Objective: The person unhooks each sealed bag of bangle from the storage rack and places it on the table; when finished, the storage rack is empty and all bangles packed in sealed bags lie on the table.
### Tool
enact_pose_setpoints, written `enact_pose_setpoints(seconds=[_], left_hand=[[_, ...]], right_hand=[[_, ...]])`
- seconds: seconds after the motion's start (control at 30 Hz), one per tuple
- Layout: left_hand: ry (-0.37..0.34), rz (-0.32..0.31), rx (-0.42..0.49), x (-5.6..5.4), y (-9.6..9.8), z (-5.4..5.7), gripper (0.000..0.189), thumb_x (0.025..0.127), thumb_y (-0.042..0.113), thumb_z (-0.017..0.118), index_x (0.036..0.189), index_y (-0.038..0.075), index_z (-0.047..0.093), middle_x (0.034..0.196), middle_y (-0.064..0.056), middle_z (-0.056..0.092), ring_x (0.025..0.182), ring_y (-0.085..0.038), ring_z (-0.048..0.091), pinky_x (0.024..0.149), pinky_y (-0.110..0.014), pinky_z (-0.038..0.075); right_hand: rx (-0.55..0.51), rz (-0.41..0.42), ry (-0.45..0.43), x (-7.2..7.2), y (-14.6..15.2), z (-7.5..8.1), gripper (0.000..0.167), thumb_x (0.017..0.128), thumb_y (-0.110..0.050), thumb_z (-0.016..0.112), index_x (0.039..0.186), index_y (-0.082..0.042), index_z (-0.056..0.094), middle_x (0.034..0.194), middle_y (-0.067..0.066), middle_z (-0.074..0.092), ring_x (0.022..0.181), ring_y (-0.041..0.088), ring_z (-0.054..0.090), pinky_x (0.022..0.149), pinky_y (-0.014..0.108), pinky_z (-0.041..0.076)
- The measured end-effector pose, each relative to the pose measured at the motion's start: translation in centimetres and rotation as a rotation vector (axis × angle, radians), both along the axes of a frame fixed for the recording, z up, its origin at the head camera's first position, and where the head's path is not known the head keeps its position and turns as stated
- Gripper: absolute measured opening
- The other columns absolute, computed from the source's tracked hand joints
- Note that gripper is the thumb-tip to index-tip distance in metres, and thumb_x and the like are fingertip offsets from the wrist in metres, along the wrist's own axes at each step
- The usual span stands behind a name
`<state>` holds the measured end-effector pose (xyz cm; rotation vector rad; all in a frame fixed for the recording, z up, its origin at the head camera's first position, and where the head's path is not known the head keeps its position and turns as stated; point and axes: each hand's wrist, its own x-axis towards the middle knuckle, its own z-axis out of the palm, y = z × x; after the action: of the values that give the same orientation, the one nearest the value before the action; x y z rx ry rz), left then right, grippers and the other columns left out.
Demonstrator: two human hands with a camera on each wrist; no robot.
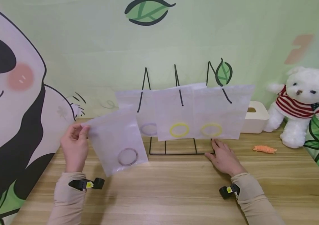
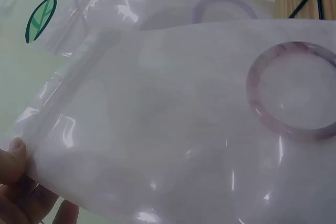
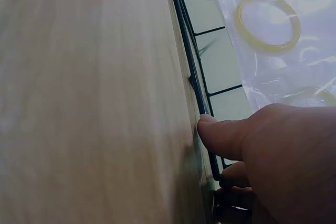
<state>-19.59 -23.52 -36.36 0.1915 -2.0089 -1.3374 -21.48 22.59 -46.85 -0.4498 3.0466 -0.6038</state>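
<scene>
My left hand [image 1: 74, 145] pinches the upper left corner of a translucent zip bag [image 1: 107, 134] between thumb and fingers. Inside that bag lies a mottled purplish bangle [image 2: 253, 90], near the bottom. The bag is tilted and held off the table, overlapping the left side of a black wire rack [image 1: 176, 154]. At the rack's lower right corner, my right hand [image 1: 225, 157] grips the base wire, its thumb on the front bar and its other fingers partly hidden. Similar bags [image 1: 166, 109] hang from the rack's prongs, holding a pale lilac bangle [image 1: 149, 134] and yellow bangles [image 3: 242, 30].
A white tissue box [image 1: 256, 122] stands behind the rack on the right. Beside it sits a white teddy bear [image 1: 294, 122] in a striped top. An orange bundle of cord [image 1: 264, 149] lies on the wooden table [image 1: 176, 193]. A panda-print backdrop [image 1: 92, 56] rises behind.
</scene>
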Motion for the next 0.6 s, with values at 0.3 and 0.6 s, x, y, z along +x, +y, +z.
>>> enact_pose_setpoints(seconds=[0.3, 0.6], left_hand=[[0.013, -0.023, -0.086, -0.2, -0.7, -0.6, 0.012, 0.091, 0.010, 0.067, 0.091, -0.002, 0.065, 0.085, 0.002, 0.069, 0.067, -0.006, 0.055, 0.058, -0.017, 0.041], [-0.056, -0.021, -0.076, 0.1, -1.2, -1.1, 0.011, 0.090, 0.006, 0.068, 0.092, -0.004, 0.063, 0.086, 0.000, 0.071, 0.069, -0.003, 0.056, 0.056, -0.015, 0.040]], right_hand=[[-0.003, -0.001, -0.003, -0.1, 0.0, 0.0, 0.066, 0.101, -0.032, 0.051, 0.144, 0.014, 0.030, 0.150, 0.033, 0.027, 0.133, 0.052, 0.029, 0.099, 0.070, 0.029], [-0.003, 0.000, -0.004, -0.1, 0.1, 0.0, 0.065, 0.101, -0.032, 0.051, 0.144, 0.013, 0.031, 0.149, 0.033, 0.027, 0.134, 0.051, 0.029, 0.098, 0.071, 0.029]])
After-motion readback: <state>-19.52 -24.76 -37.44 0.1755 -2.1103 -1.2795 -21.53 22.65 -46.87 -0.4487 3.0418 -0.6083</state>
